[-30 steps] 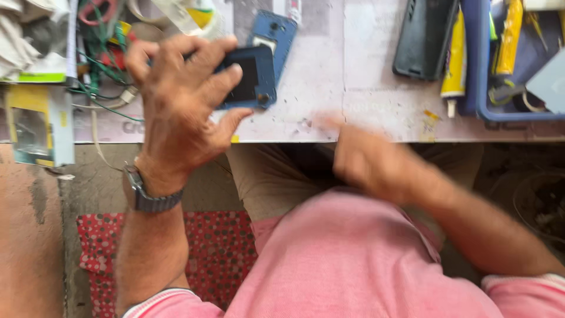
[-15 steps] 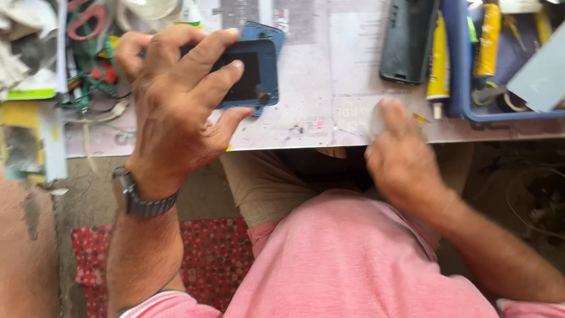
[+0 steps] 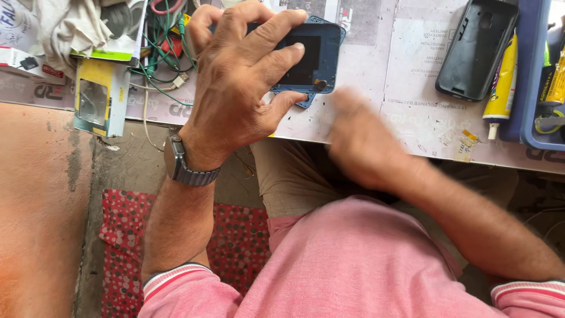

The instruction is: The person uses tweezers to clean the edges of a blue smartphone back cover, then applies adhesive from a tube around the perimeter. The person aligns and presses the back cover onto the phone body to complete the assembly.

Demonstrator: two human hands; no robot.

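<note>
From where I watch, my left hand (image 3: 241, 88) sits in the upper middle of the frame, fingers curled over a small blue phone body (image 3: 309, 56) and clamping it, thumb pressed along its lower edge and fingertips lying across its dark inner face. The phone body is held just above the white table (image 3: 365, 118), at the table's near edge, with a small blue piece poking out beneath it. A metal wristwatch (image 3: 182, 165) circles the left wrist. My right hand (image 3: 362, 138) is in the middle of the frame, just right of and below the phone body, over the table edge; it is smeared by motion, so I cannot tell whether it is loose or closed, or whether it touches anything. In the upper right a black phone case (image 3: 477, 50) lies flat on the table, well apart from both hands, and just right of it lies a yellow glue tube (image 3: 500, 88), nozzle pointing down the frame, beside a blue tray (image 3: 527, 126) at the right edge. In the upper left I see a tangle of green wires (image 3: 162, 56), a crumpled pale cloth (image 3: 73, 26), and a yellow packet (image 3: 100, 97) hanging over the table edge. Lower down, the pink shirt (image 3: 353, 265) fills the bottom, with a red dotted mat (image 3: 126, 235) on the floor at lower left.
</note>
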